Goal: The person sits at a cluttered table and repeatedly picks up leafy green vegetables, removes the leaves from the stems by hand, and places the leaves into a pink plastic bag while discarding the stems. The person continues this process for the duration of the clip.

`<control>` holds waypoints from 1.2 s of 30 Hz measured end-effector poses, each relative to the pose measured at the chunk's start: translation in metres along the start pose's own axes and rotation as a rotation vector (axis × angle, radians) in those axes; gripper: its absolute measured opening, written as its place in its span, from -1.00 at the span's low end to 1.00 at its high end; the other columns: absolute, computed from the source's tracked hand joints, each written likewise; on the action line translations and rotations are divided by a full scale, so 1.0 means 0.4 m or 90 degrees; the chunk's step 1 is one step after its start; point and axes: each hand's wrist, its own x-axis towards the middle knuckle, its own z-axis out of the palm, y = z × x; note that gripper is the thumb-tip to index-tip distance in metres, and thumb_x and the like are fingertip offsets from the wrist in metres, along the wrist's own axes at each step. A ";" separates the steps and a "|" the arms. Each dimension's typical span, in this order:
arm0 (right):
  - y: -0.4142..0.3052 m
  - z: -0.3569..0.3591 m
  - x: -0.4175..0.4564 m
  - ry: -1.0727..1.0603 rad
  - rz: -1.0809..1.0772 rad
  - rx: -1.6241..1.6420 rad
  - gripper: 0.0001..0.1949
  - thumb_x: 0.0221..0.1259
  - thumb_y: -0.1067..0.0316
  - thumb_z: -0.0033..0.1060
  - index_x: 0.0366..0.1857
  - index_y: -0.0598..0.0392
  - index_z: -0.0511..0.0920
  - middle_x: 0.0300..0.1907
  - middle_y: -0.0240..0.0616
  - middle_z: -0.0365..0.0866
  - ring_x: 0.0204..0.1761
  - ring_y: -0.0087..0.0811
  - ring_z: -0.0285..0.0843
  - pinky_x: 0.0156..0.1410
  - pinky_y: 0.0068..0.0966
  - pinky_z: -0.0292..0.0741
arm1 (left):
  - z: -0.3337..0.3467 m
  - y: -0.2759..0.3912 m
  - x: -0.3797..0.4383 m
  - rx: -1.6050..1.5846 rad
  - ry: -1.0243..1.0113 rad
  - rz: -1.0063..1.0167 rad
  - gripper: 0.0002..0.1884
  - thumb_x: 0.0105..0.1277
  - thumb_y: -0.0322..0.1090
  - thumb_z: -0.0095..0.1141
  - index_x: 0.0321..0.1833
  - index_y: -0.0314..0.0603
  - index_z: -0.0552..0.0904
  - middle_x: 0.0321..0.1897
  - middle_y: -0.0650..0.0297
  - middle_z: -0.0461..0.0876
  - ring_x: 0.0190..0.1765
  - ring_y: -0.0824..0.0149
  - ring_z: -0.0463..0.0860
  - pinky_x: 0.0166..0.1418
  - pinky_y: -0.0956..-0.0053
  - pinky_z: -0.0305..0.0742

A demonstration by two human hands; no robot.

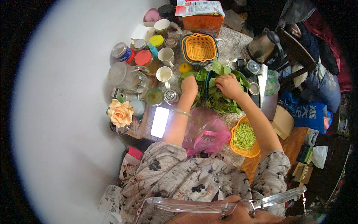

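My left hand, a bangle on its wrist, is at the leafy greens left of a dark-rimmed basket; its fingers are turned away, so its grip is hidden. My right hand has its fingers closed among the leafy greens heaped in that basket. Whether it pinches a stem cannot be made out. A pink plastic bag lies nearer my body. At its right, an orange basket holds thin green cut stems. An empty orange basket sits inside darker ones beyond my hands.
White mugs, a drinking glass, lidded jars and a glass pitcher crowd the left side. A lit phone lies beside my left forearm. An electric kettle and a small scale or clock are at the right.
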 end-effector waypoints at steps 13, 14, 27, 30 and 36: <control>-0.162 -0.112 -0.015 0.009 0.130 0.668 -0.79 0.09 0.32 0.19 -0.27 0.22 0.57 -0.34 -0.28 0.61 -0.26 -0.50 0.53 -0.07 -0.53 0.44 | -0.285 0.091 -0.148 -0.781 -0.067 -0.044 -0.85 0.14 -0.41 0.22 -0.31 -0.32 0.56 -0.65 0.34 0.51 -0.70 0.55 0.42 -0.68 0.70 0.28; -0.176 -0.126 -0.022 -0.009 0.164 0.722 -0.80 0.06 0.32 0.22 -0.32 0.23 0.56 -0.37 -0.34 0.60 -0.29 -0.57 0.49 -0.09 -0.55 0.43 | -0.281 0.092 -0.154 -0.810 -0.075 -0.035 -0.85 0.14 -0.41 0.22 -0.31 -0.32 0.56 -0.65 0.35 0.51 -0.69 0.55 0.43 -0.66 0.69 0.30; -0.220 -0.131 -0.176 -0.009 0.497 1.156 -0.85 0.21 0.24 0.07 -0.26 0.04 0.51 -0.39 -0.53 0.51 -0.42 -0.68 0.41 -0.36 -0.72 0.35 | -0.106 0.146 -0.305 -1.105 0.054 -0.123 -0.91 0.21 -0.42 0.15 -0.27 -0.25 0.57 -0.51 0.31 0.56 -0.47 0.48 0.55 -0.37 0.61 0.49; -0.223 -0.081 -0.186 0.019 0.520 1.158 -0.84 0.21 0.25 0.07 -0.23 0.05 0.51 -0.40 -0.50 0.51 -0.42 -0.63 0.42 -0.34 -0.67 0.37 | -0.082 0.150 -0.331 -1.118 0.102 -0.167 -0.93 0.22 -0.43 0.13 -0.30 -0.24 0.56 -0.53 0.31 0.55 -0.49 0.46 0.55 -0.38 0.61 0.50; -0.107 -0.093 -0.213 0.096 0.470 0.964 -0.78 0.18 0.24 0.12 -0.18 0.10 0.52 -0.30 -0.42 0.53 -0.29 -0.56 0.46 -0.20 -0.61 0.39 | -0.121 0.048 -0.352 -1.159 0.105 -0.171 -0.94 0.26 -0.40 0.09 -0.33 -0.20 0.51 -0.50 0.30 0.54 -0.49 0.45 0.55 -0.41 0.60 0.54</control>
